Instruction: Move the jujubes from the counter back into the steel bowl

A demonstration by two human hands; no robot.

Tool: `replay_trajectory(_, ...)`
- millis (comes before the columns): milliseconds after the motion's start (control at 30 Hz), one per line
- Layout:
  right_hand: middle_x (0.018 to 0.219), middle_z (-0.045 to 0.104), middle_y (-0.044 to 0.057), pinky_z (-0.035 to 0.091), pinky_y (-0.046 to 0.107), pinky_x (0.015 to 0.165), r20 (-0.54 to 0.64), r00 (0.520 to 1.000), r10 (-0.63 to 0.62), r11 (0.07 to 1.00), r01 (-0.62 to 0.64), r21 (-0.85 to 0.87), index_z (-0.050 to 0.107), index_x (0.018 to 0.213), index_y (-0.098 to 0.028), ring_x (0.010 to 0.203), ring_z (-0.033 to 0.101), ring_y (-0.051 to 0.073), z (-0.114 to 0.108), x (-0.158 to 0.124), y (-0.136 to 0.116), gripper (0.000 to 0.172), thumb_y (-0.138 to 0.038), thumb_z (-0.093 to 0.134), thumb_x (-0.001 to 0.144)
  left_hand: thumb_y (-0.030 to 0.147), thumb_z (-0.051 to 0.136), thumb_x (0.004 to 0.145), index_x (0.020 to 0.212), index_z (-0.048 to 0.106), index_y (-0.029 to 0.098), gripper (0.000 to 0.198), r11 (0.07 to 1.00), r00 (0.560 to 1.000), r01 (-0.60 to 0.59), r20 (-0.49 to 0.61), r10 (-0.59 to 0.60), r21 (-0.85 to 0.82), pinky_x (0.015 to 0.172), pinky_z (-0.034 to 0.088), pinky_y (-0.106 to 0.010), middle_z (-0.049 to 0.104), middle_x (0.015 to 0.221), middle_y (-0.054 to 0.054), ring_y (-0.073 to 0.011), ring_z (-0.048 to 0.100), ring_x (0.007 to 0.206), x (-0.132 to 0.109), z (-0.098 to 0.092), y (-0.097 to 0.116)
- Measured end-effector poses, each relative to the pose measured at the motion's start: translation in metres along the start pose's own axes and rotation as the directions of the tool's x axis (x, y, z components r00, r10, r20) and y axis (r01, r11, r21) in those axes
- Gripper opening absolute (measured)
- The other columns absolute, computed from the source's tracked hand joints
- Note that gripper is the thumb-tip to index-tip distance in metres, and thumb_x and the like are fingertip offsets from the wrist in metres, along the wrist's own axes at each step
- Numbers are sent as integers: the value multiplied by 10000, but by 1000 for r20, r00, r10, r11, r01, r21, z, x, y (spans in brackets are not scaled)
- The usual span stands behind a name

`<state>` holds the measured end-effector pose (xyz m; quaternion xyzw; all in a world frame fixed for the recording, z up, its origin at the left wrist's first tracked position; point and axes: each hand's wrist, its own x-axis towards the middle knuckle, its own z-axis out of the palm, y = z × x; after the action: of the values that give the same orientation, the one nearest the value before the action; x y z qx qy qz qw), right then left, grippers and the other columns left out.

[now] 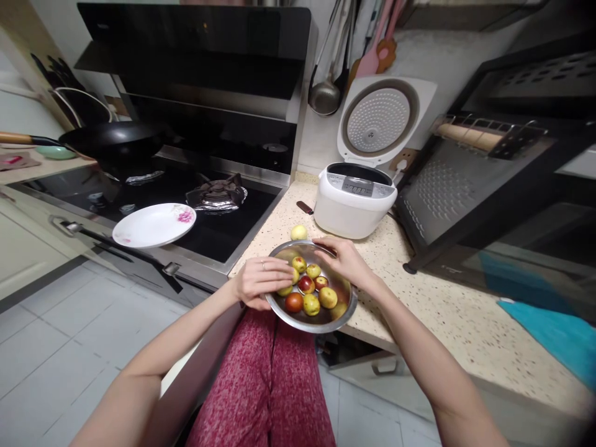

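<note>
A round steel bowl [342,316] rests at the counter's front edge, overhanging it a little. Several jujubes [328,297] lie inside, some yellow-green and some reddish brown. My left hand [263,279] is at the bowl's left side, with fingers reaching over the rim above the fruit and the thumb outside; the fingertips hide part of the jujubes there. With my right hand [344,261] I grip the far right rim, thumb inside and fingers outside. One pale yellow-green jujube [298,232] sits on the counter just behind the bowl.
Behind the bowl stands a white rice cooker [351,214] with its lid raised. A flowered white plate [153,225] lies on the front of the stove, near a black wok [116,139]. To the right are a dark rack [447,205] and a blue cloth [549,332].
</note>
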<state>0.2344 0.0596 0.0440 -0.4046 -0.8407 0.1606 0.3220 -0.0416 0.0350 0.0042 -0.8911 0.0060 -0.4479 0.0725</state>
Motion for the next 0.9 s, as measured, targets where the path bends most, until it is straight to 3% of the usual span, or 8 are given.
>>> replay_trajectory(167,988,820,97,592,358,781,-48,998,48,999,-48,4,817,972,-169,857,763,246,-7,1,-6,212,-307,657,963,644,530,995,1018,791,150,559,991,993,-115,-21,116,62,985,660,-330,833,1021,-99,-213,804,1025,6,7,16)
replay_trajectory(300,799,805,69,524,289,636,-73,994,79,997,-79,10,796,789,-157,680,716,198,-10,1,-8,351,-395,625,981,602,658,939,882,786,134,489,972,973,-233,0,233,37,1031,633,-287,835,1006,-84,-198,798,1048,16,13,35)
replay_trajectory(433,621,732,35,490,261,560,-46,996,82,995,-80,60,740,660,-158,551,647,158,-8,1,-7,451,-441,614,988,572,657,950,792,779,173,446,958,960,-276,-17,278,77,1000,647,-241,830,1058,-77,-193,768,1134,22,20,56)
replay_trajectory(500,731,777,49,546,276,618,-54,997,47,995,-42,87,775,766,-165,642,704,184,-6,2,-3,332,-399,653,968,567,656,951,763,774,195,434,956,959,-279,-29,283,86,995,652,-235,830,1058,-64,-193,765,1142,22,23,63)
replay_trajectory(567,963,817,79,605,337,784,-66,998,-12,995,18,97,800,960,-184,857,762,229,-3,7,4,201,-335,668,962,583,663,939,755,768,214,426,958,960,-274,-36,278,88,985,660,-244,830,1060,-48,-196,769,1132,22,25,66)
replay_trajectory(667,1181,787,92,567,453,1016,-4,986,-167,983,167,81,777,1145,-223,1115,729,252,1,23,18,218,-271,626,994,605,698,905,809,769,231,392,965,966,-257,-21,258,42,975,669,-267,825,1090,-36,-208,773,1124,20,27,67)
replay_trajectory(767,1237,768,88,546,479,1063,156,913,-378,926,374,55,757,1212,-237,1220,670,255,9,47,28,255,-250,663,975,615,739,867,879,778,217,400,976,977,-215,-13,215,-20,992,660,-286,825,1093,-56,-228,783,1099,19,27,67)
replay_trajectory(900,1275,755,91,524,471,1071,370,774,-513,819,571,-59,745,1245,-238,1285,613,268,24,71,29,292,-213,675,963,631,747,852,899,783,198,437,976,976,-216,-25,216,7,968,667,-298,831,1057,-72,-238,799,1048,20,25,66)
